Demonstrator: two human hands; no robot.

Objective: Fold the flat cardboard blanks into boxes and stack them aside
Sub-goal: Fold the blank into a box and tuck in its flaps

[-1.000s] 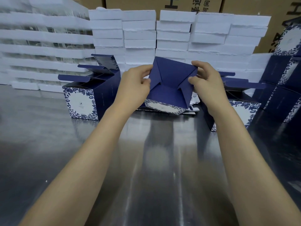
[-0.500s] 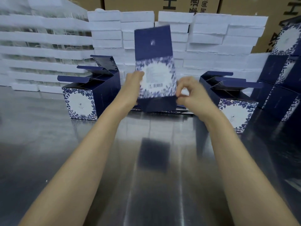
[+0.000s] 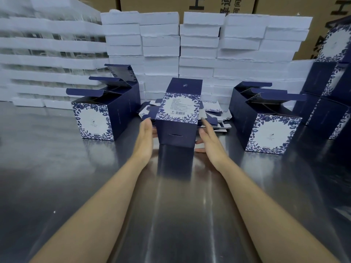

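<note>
A navy box with blue floral print (image 3: 178,118) lies on its side on the steel table (image 3: 57,168), its closed navy bottom facing me and its lid flap pointing away. My left hand (image 3: 146,138) presses flat against its left side. My right hand (image 3: 209,142) lies flat along its right side, thumb at the box's lower edge. The box is held between both palms. A pile of flat printed blanks (image 3: 215,113) lies right behind it, partly hidden.
Two folded boxes with open lids stand on the table, one at the left (image 3: 106,114) and one at the right (image 3: 266,126). More navy boxes are stacked at the far right (image 3: 334,88). White foam trays (image 3: 199,48) and brown cartons (image 3: 209,4) wall off the back.
The box was held in the air with its bottom flaps being folded, then raised upright. Now it lies on the table on its side with both hands flat against its sides.
</note>
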